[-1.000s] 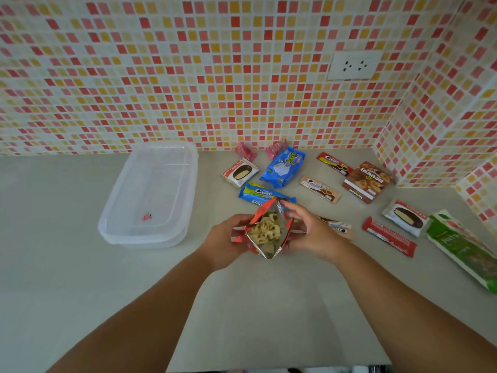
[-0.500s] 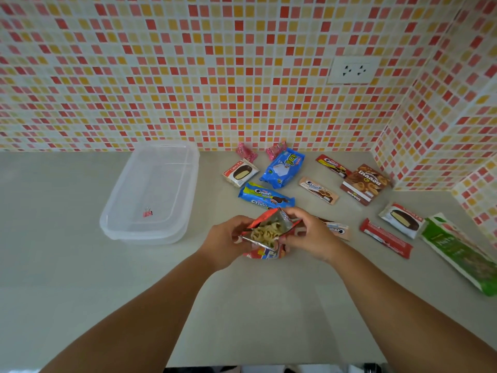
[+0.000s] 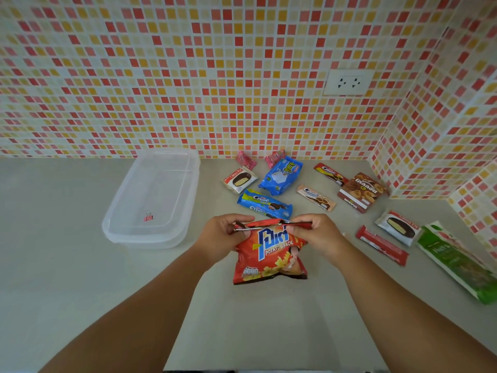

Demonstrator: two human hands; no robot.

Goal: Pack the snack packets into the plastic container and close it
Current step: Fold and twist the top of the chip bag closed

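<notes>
I hold a red potato snack bag (image 3: 270, 258) upright over the counter, its front facing me. My left hand (image 3: 222, 236) pinches the left end of its top edge and my right hand (image 3: 314, 234) pinches the right end, so the mouth is pressed flat. A clear plastic container (image 3: 129, 230) sits to the left, with its lid on top and a small pink binder clip (image 3: 148, 217) on it. Several snack packets lie behind and to the right of my hands: a blue Cream-O pack (image 3: 265, 203), a Choco Pie (image 3: 240, 180), a blue wafer pack (image 3: 281, 175).
Further right lie a brown biscuit box (image 3: 361, 192), two slim Cream-O bars (image 3: 316, 197) (image 3: 330, 173), a red bar (image 3: 382, 244), another Choco Pie (image 3: 399, 227), a green nut bag (image 3: 454, 261) and two pink candies (image 3: 246, 159). Tiled walls close the back and right corner.
The bag's mouth was gaping with the snacks visible; now it is pulled flat between both hands and the bag has turned upright, showing its printed front.
</notes>
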